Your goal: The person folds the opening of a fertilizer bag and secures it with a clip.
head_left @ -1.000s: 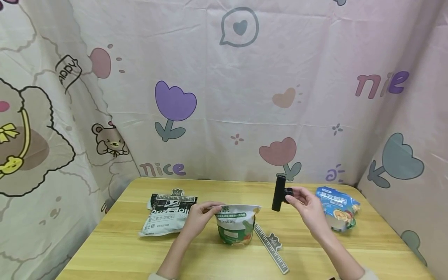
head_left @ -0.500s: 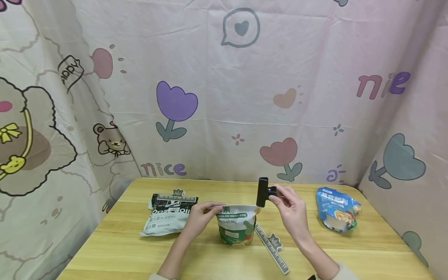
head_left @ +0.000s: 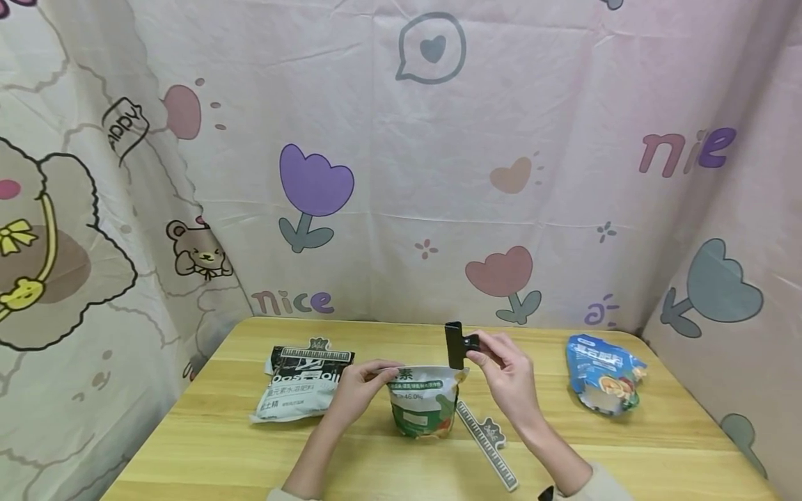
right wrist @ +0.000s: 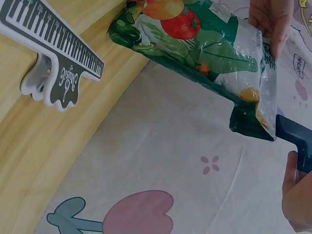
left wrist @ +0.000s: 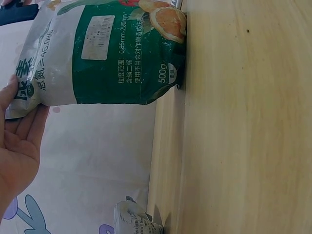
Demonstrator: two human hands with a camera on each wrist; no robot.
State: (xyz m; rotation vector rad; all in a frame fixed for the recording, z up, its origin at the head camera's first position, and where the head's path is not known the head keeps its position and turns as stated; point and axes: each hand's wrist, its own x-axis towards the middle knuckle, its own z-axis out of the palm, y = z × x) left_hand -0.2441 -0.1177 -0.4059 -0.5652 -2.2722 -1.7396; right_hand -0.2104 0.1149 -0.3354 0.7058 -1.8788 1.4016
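Observation:
A green and white fertilizer bag (head_left: 421,407) marked 500g stands upright on the table, vegetables and fruit printed on it. My left hand (head_left: 366,386) pinches its top left corner between thumb and fingers; the left wrist view shows the bag (left wrist: 112,53) from its front. In my right hand (head_left: 510,369) is a black clip (head_left: 454,346), pinched by its handle. The clip's long bar stands roughly vertical, its lower end right at the bag's top right corner. In the right wrist view the clip (right wrist: 295,134) meets the bag's top edge.
A piano-keyboard clip (head_left: 487,445) lies on the table just right of the bag. At the left, a black and white bag (head_left: 294,393) wears a similar keyboard clip (head_left: 316,353). A blue bag (head_left: 601,372) lies at the right. A printed curtain (head_left: 388,174) hangs behind the table.
My right hand has moved left with the black clip, bringing it from apart on the right to the bag's top right corner. The left hand and the bag have hardly moved.

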